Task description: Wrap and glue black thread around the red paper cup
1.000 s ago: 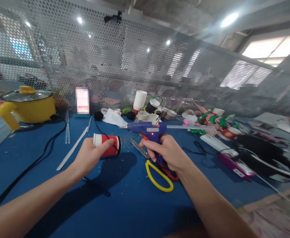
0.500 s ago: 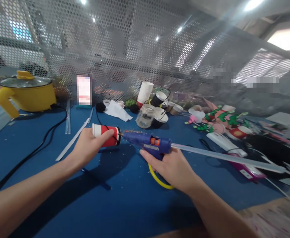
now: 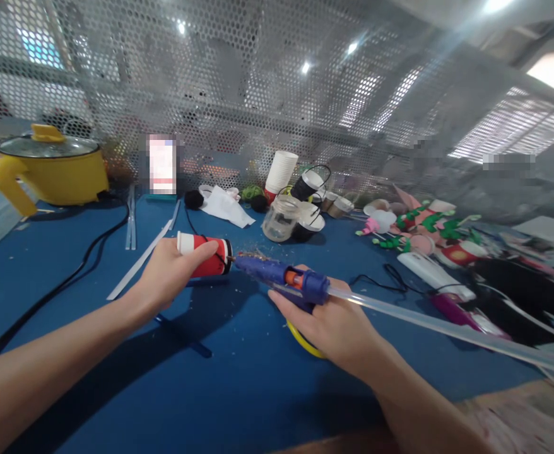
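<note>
My left hand (image 3: 170, 271) is wrapped round a red and white paper cup (image 3: 212, 257) lying on its side, its black-banded end facing right. A black cord (image 3: 192, 222) runs from a black yarn ball (image 3: 194, 200) toward the cup. In my right hand (image 3: 334, 321) is a blue glue gun (image 3: 277, 272), its nozzle at the cup's black band. A long clear glue stick (image 3: 400, 310) sticks out of the gun's back. Below that hand shows part of a yellow ring (image 3: 303, 340). The fingers under the cup and round the gun's handle are mostly hidden.
A yellow electric pot (image 3: 64, 176) stands at the far left, its black cable crossing the blue table. At the back are a phone (image 3: 162, 167), a glass jar (image 3: 279, 221) and stacked white cups (image 3: 284, 170). Craft flowers (image 3: 419, 227) and a white-and-purple device lie right.
The glue gun has tilted a little, its glue stick now sloping lower at the right. The cup stays in my left hand with the nozzle at its banded end. The view has shifted slightly.
</note>
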